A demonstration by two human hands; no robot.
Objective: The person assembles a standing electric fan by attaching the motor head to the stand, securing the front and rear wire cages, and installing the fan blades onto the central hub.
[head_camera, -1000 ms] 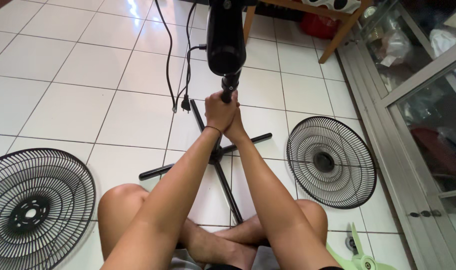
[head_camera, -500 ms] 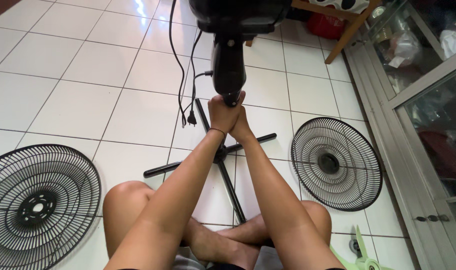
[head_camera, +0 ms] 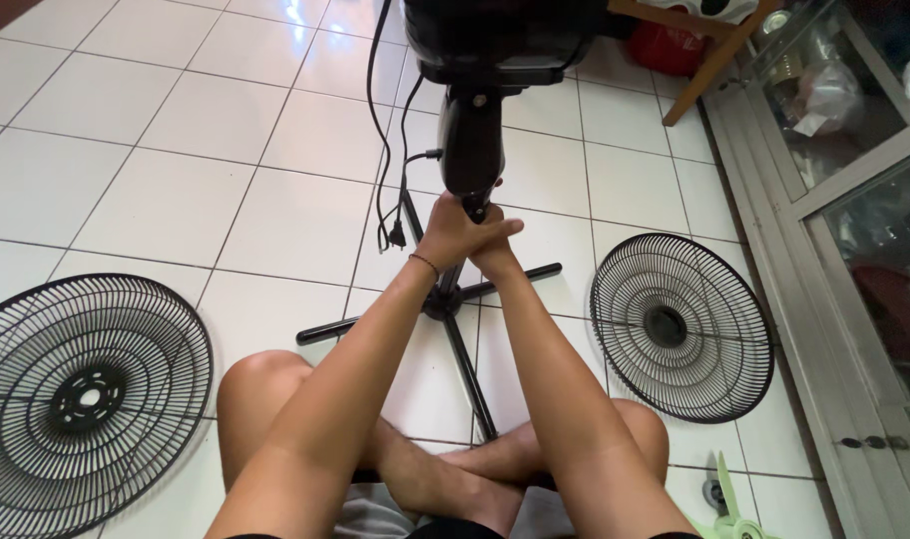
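Head view: both hands, left hand and right hand, sit pressed together, clamped round the fan pole just under the black motor housing. Cross base on the tiled floor, grilles either side.

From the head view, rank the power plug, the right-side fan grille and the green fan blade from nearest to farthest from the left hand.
1. Power plug: on the floor tile just left of the left hand.
2. Right-side fan grille: flat on the floor, off to the right.
3. Green fan blade: bottom right corner, beyond the right knee.
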